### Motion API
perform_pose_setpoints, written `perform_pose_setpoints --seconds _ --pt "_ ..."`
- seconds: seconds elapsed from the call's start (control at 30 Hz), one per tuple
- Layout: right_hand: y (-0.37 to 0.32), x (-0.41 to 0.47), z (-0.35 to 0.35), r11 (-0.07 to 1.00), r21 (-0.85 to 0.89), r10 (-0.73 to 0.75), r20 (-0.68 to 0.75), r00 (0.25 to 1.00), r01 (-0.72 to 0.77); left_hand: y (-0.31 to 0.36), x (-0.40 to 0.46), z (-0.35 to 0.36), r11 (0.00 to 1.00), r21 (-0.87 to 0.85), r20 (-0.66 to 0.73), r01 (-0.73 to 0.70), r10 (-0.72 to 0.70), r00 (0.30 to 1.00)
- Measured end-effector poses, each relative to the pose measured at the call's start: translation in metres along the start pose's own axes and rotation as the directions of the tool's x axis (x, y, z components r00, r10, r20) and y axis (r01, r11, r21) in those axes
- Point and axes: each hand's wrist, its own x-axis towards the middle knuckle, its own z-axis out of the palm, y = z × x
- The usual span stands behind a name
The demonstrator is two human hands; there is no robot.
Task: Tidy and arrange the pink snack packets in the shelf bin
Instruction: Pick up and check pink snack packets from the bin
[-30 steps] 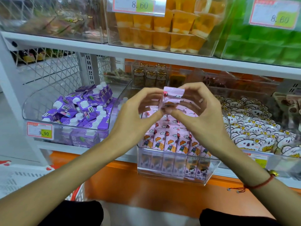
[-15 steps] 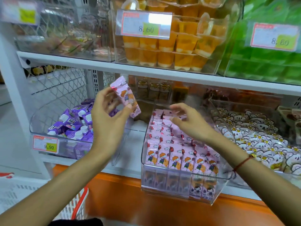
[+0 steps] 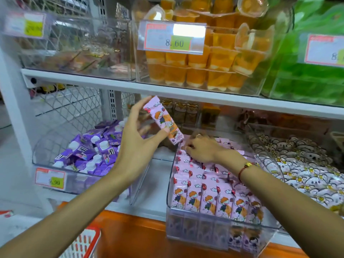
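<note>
arms: bare, no sleeves | right wrist: red cord bracelet (image 3: 242, 171) with gold bead

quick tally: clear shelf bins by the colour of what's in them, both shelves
Orange jelly cups bin: 1
Green bin: 1
Purple packets bin: 1
Pink snack packets bin: 1
White packets bin: 1
Mixed, blurred top-left bin: 1
Total: 6

2 hands show: the left hand (image 3: 136, 144) holds 1 pink snack packet (image 3: 163, 120), and the right hand (image 3: 202, 148) rests on the packets in the clear shelf bin (image 3: 221, 237), whose front row (image 3: 214, 200) shows 6. 4 price tags (image 3: 172, 38) are visible. 1 red basket (image 3: 83, 243) sits below.
</note>
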Motion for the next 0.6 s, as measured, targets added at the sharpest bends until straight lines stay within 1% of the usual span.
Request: perform_pose_setpoints --seconds 0.07,0.17,0.23,0.27,0.33,0.4,0.47,0.53,0.6 --pt "0.001 -0.007 0.003 0.999 0.032 -0.033 -0.017 0.999 0.034 -0.004 0.011 0.005 0.999 0.029 0.070 -0.015 0.013 0.997" --pt "0.002 -0.024 0.012 0.987 0.142 -0.072 -0.057 0.996 0.079 -0.018 0.029 0.015 0.998 0.064 0.172 0.021 -0.031 0.985" --pt "0.004 -0.035 0.018 0.974 0.211 -0.066 -0.062 0.996 0.077 -0.033 0.041 0.022 0.989 0.142 0.212 0.033 -0.063 0.975" --pt "0.004 -0.040 0.020 0.970 0.229 -0.062 -0.069 0.996 0.077 -0.040 0.047 0.025 0.977 0.212 0.224 0.026 -0.075 0.972" --pt "0.003 -0.045 0.021 0.970 0.229 -0.063 -0.084 0.995 0.081 -0.050 0.059 0.029 0.910 0.414 0.267 -0.030 -0.091 0.959" --pt "0.001 -0.046 0.019 0.972 0.220 -0.070 -0.083 0.994 0.087 -0.056 0.068 0.033 0.805 0.583 0.344 -0.109 -0.123 0.931" --pt "0.000 -0.046 0.018 0.969 0.229 -0.071 -0.084 0.994 0.089 -0.059 0.078 0.036 0.698 0.693 0.406 -0.178 -0.175 0.897" --pt "0.000 -0.047 0.018 0.967 0.240 -0.067 -0.090 0.994 0.087 -0.057 0.089 0.039 0.598 0.777 0.426 -0.199 -0.266 0.865" --pt "0.001 -0.046 0.017 0.966 0.243 -0.069 -0.090 0.994 0.089 -0.050 0.098 0.041 0.543 0.807 0.461 -0.231 -0.336 0.821"
